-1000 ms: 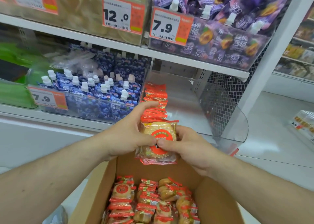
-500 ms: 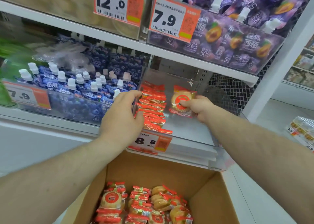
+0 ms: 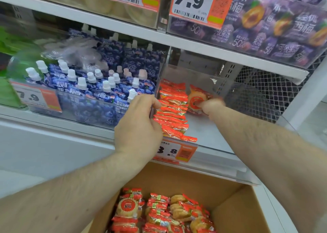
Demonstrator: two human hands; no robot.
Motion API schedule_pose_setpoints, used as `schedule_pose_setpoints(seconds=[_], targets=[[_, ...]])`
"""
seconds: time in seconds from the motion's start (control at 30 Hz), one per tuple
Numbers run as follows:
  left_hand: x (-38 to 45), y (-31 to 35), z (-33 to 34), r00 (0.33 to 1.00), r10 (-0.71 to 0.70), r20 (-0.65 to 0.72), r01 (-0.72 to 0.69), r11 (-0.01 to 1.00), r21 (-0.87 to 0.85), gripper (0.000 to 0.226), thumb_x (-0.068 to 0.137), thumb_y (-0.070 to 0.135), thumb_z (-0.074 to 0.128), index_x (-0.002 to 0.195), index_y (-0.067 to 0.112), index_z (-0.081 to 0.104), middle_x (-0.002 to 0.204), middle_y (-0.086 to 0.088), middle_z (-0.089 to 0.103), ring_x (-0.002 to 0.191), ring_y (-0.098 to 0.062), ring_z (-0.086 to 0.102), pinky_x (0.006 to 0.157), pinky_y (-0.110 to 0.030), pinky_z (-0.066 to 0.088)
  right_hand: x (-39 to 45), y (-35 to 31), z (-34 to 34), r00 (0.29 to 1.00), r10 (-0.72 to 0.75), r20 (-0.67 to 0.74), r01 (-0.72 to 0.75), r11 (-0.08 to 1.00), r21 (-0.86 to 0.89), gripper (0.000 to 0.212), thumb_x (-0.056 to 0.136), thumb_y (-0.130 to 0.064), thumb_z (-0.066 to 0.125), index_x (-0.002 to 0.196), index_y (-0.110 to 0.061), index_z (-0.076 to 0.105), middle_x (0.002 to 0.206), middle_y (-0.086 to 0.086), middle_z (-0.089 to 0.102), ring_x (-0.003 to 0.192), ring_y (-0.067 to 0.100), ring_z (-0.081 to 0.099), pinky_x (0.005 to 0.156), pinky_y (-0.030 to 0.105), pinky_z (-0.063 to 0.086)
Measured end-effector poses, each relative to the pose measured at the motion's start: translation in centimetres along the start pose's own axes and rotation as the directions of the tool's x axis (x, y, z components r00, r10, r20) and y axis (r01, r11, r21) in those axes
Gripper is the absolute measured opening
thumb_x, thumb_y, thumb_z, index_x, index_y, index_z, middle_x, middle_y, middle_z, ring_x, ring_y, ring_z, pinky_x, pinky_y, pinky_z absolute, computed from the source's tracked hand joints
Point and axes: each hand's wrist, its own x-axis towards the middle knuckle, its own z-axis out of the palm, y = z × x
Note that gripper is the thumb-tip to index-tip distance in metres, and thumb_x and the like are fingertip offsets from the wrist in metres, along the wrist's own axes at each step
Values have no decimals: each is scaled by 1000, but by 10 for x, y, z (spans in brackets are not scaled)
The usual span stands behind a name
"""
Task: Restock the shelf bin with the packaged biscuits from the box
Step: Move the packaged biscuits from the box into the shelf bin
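The shelf (image 3: pixel 177 39) carried a clear shelf bin (image 3: pixel 221 144) with an orange price tag (image 3: pixel 174 152) on its front lip. Below it stood the open cardboard box (image 3: pixel 235 202), still holding packaged biscuits (image 3: pixel 159 213). Left of the bin sat blue spouted pouches (image 3: pixel 99 91). Inside the bin, a row of biscuit packs (image 3: pixel 172 110) stood on edge along the left wall. The left hand (image 3: pixel 139 124) curled its fingers against that row's near side. The right hand (image 3: pixel 210 107) pinched a single biscuit pack (image 3: pixel 196 100), held upright just right of the row.
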Motion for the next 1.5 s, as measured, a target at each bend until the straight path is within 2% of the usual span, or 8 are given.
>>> schedule_pose_setpoints(seconds=[0.57, 0.77, 0.9, 1.0, 1.07, 1.17, 1.37, 1.5], targets=[[2, 0, -9, 998, 32, 63, -31, 999, -17, 31, 79, 4, 60, 89, 32, 49, 106, 25, 41, 101, -5, 50, 81, -32, 45, -25, 1, -16, 948, -12, 317, -53, 979, 198, 20, 83, -4, 72, 102, -4, 64, 103, 10, 69, 84, 19, 65, 73, 30, 53], [-17, 4, -18, 885, 446, 134, -447, 894, -23, 27, 70, 9, 55, 93, 23, 53, 95, 13, 39, 78, -4, 40, 66, -21, 40, -69, 2, -43, 986, -167, -24, 167, 986, 6, 44, 79, -15, 72, 121, -12, 58, 108, 0, 63, 94, 21, 59, 79, 30, 48], [-35, -7, -17, 676, 373, 636, -463, 886, -27, 27, 77, 11, 55, 98, 28, 60, 87, 18, 47, 70, 5, 44, 69, -22, 41, -149, 1, -51, 616, -703, -355, 714, 689, -124, 12, 80, -10, 57, 85, -15, 67, 75, -9, 60, 75, 12, 55, 73, 26, 46], [-40, -19, -13, 487, 89, 869, -381, 917, 120, 24, 80, 13, 56, 99, 29, 58, 94, 14, 55, 73, 4, 50, 72, -18, 39, -204, 19, -36, 135, -942, -306, 959, 202, -200, 8, 77, -2, 60, 72, -3, 65, 67, 7, 59, 63, 23, 52, 61, 33, 42], [-45, -28, -11, 425, 1, 905, -361, 917, 169, 19, 80, 14, 56, 92, 28, 56, 93, 8, 62, 82, -9, 58, 72, -23, 45, -226, 39, -13, 44, -976, -215, 984, 79, -159, 6, 73, -1, 62, 69, -1, 67, 63, 10, 57, 58, 29, 52, 56, 35, 40], [-51, -39, -9, 352, -110, 929, -361, 900, 244, 14, 82, 18, 54, 90, 30, 53, 94, 4, 65, 89, -18, 61, 79, -34, 52, -237, 82, 36, 177, -982, -64, 983, 179, -27, 8, 74, -5, 60, 70, -4, 67, 64, 7, 59, 60, 26, 55, 58, 32, 43], [-55, -57, -12, 260, -301, 918, -302, 877, 373, 35, 89, 19, 55, 124, 25, 56, 116, 9, 62, 98, -7, 54, 90, -23, 47, -228, 148, 136, 836, -367, 408, 425, 903, -60, 9, 78, -15, 53, 72, -21, 53, 69, -6, 57, 71, 19, 56, 64, 29, 47], [-55, -66, -12, 254, -345, 904, -250, 879, 406, 35, 90, 20, 55, 125, 24, 56, 117, 9, 63, 96, -7, 54, 91, -25, 49, -238, 153, 196, 773, 233, 590, -147, 971, -189, 27, 88, -42, 56, 88, -16, 63, 94, 6, 66, 88, 25, 62, 77, 33, 51]])
